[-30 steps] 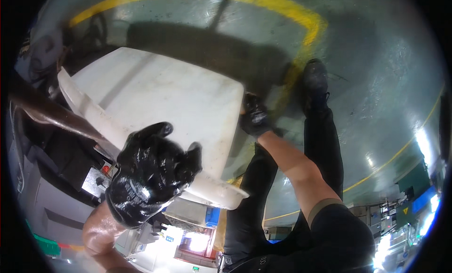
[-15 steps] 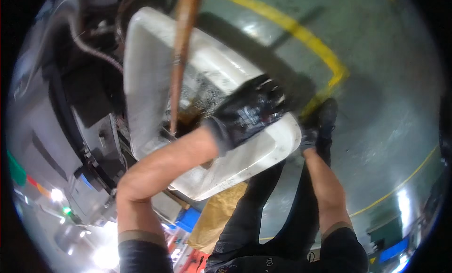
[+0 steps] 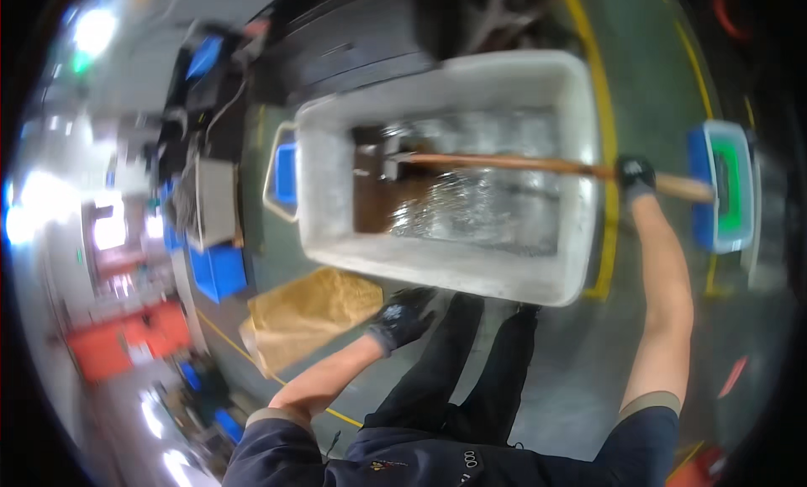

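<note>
A deep, rectangular white plastic tub [image 3: 332, 180] stands with its open top up, its wet bottom shiny and silvery, with a brown patch [image 3: 371, 210] at the left end. A long tool with a reddish-brown wooden handle [image 3: 513, 162] spans it lengthwise: its blurred grey head [image 3: 392, 157] inside near the left end, its paler butt beyond the right rim.

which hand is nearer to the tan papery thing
Left. The left hand appears just right of the tan papery thing, contact unclear; the right hand is farther off, past the right end of the white tub, gripping the wooden handle.
</note>
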Action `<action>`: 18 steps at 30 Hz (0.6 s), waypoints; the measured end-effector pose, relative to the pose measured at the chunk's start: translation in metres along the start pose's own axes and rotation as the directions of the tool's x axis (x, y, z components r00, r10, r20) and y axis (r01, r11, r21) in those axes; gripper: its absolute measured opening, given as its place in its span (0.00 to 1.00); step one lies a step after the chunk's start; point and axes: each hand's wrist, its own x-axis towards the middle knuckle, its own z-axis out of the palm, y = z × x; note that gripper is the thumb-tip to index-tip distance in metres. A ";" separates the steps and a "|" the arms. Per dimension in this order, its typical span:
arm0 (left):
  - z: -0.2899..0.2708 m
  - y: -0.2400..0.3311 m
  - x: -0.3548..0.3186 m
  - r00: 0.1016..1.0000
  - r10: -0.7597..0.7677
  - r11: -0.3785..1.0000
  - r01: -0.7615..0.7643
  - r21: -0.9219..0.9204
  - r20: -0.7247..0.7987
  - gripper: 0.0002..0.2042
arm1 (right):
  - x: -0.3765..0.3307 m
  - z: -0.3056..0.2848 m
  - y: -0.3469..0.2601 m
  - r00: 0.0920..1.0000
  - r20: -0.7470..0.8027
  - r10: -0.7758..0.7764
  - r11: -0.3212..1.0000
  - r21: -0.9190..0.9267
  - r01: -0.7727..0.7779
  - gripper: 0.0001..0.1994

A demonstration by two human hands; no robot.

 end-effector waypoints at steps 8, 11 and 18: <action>0.017 0.055 -0.270 0.487 -0.800 0.315 0.838 -0.447 0.350 0.22 | -0.190 0.061 -0.113 0.937 0.101 -0.334 0.929 0.205 0.309 0.20; 0.081 0.093 -0.373 0.536 -0.818 0.451 0.823 -0.344 0.211 0.22 | -0.290 0.070 -0.123 0.817 0.441 -0.371 0.747 0.665 -0.020 0.11; 0.148 0.129 -0.534 0.326 -0.770 -0.437 0.357 -0.826 0.548 0.20 | -0.384 0.029 -0.256 0.977 0.146 -0.156 0.705 0.709 0.006 0.06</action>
